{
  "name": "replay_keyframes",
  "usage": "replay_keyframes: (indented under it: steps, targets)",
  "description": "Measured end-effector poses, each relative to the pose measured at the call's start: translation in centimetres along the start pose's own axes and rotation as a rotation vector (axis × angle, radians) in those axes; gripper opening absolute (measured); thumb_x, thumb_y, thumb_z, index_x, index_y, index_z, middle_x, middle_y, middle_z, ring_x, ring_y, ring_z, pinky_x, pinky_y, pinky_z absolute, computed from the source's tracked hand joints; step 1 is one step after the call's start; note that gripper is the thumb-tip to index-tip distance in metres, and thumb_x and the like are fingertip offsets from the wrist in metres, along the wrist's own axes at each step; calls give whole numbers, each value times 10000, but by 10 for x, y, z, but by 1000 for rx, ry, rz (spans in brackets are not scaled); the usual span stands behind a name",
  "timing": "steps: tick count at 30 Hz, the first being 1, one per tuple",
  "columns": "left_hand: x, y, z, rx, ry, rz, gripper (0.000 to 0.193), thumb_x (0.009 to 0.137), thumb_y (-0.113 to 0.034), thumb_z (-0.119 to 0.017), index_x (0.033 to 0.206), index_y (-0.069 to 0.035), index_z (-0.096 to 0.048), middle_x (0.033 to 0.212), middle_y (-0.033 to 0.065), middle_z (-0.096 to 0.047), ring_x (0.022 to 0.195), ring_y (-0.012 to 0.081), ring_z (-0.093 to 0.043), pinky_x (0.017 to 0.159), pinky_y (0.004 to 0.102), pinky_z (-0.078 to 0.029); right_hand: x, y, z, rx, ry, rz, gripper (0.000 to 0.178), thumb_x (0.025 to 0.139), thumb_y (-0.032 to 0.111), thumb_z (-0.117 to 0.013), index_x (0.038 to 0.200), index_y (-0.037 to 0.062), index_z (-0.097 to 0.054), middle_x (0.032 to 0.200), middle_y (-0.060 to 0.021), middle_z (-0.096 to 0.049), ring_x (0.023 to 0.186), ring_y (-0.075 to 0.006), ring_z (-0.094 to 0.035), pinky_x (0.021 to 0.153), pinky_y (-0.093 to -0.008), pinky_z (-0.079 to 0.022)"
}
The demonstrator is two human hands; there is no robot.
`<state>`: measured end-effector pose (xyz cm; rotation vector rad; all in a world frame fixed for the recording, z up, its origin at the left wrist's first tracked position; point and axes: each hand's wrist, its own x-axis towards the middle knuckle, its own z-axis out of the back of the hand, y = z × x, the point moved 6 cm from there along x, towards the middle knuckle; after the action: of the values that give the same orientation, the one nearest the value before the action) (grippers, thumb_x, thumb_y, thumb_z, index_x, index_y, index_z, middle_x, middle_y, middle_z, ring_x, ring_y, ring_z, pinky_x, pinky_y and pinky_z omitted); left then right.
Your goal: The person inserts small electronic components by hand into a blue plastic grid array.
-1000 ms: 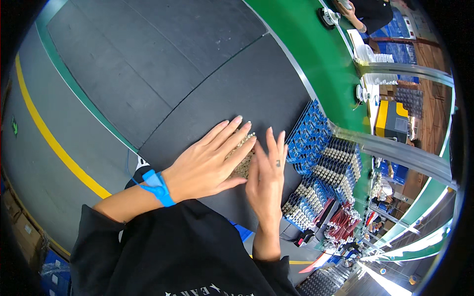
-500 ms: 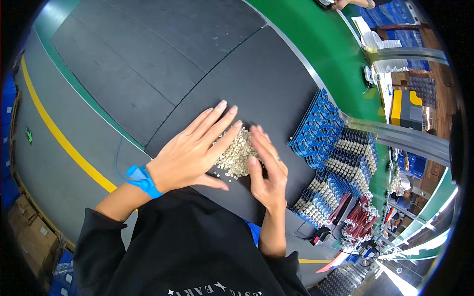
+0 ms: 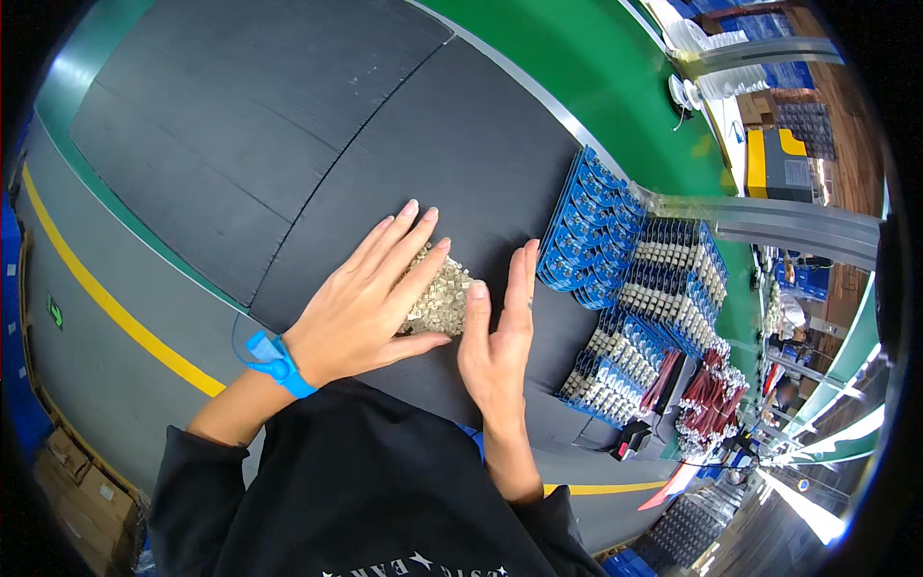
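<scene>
A heap of small cream-coloured pieces, like tiny plastic connectors [image 3: 444, 300], lies on the black mat [image 3: 437, 144] between my hands. My left hand [image 3: 361, 293] rests along the heap's left side, fingers stretched out and partly covering it. Around that wrist is a blue strap [image 3: 277, 363] with a thin cord. My right hand [image 3: 500, 332] stands at the right side of the heap, fingers extended and thumb apart, its thumb at the pieces' edge. Neither hand grips anything.
Rows of blue circuit boards [image 3: 591, 226] stand at the right, several with cream connectors [image 3: 668, 274]. Beyond them lies a bundle of dark red wires [image 3: 711, 399]. A metal post [image 3: 769, 223] rises behind the boards. Cardboard boxes [image 3: 91, 495] are at the lower left.
The heap has become more compact, and the loose pieces at its near edge are gathered in. My right hand has straightened its fingers. The whole view has shifted slightly.
</scene>
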<state>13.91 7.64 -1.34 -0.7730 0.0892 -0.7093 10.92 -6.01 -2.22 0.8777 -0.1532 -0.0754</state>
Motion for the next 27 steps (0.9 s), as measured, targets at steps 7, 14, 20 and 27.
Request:
replay_keyframes:
  steps: [7,14,20,27]
  targets:
    - [3,0,1,2,-5,-19,735,676,-322,-694,1247,34,-400,1352,237,-298,1268,399,-259,1029,465,-248,0,2,-4,-180,-90,1,548,840,95,-547,1274,-120,-291,1372,-288,-227,1299,-376,-207,1050,-396,-195]
    - [3,-2,1,-39,50,-55,751,680,-345,-687,1253,38,-388,1355,232,-292,1273,395,-251,1035,467,-234,-1,11,-2,-135,-22,51,422,824,68,-551,1189,-102,-423,1260,-264,-406,1193,-381,-381,989,-396,-309]
    - [6,-1,-1,-47,40,-68,874,644,-396,-711,1294,40,-323,1379,227,-248,1290,391,-209,1041,468,-220,2,0,1,48,-82,85,269,871,15,-447,1121,-53,-522,1175,-179,-519,1103,-262,-493,941,-340,-365]
    - [-11,15,23,50,161,41,1061,470,-389,-776,1321,16,-288,1380,234,-232,1295,380,-199,1057,439,-198,-9,3,1,331,71,64,238,865,9,-446,1067,-68,-543,1116,-194,-559,1076,-282,-525,943,-358,-369]
